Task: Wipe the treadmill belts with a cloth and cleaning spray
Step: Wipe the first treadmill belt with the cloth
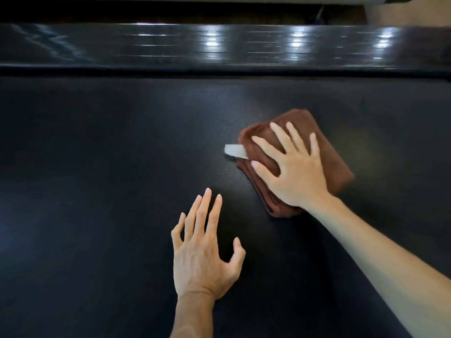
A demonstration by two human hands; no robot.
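A folded brown cloth point(296, 156) lies flat on the dark, finely textured treadmill belt point(97, 154), right of the middle of the view, with a white label tab point(234, 151) sticking out from its left edge onto the belt. The right hand point(292, 169) rests palm down on top of the cloth, its fingers straight and spread wide, the thumb reaching toward the cloth's left border just below the tab; nothing is pinched, the hand simply presses on the fabric. The bare right forearm point(380, 259) runs off toward the lower right corner. The left hand point(202, 250) sits nearer the viewer and to the left of the cloth, apart from it, palm down over the bare belt with fingers long and loosely fanned and the thumb held out to the side; whether its fingertips actually touch the belt cannot be told. Beyond the belt, across the top of the view, runs a glossy black side rail point(219, 45) with ribbed lines and bright reflections, and past it a strip of shadowed floor point(170, 11)
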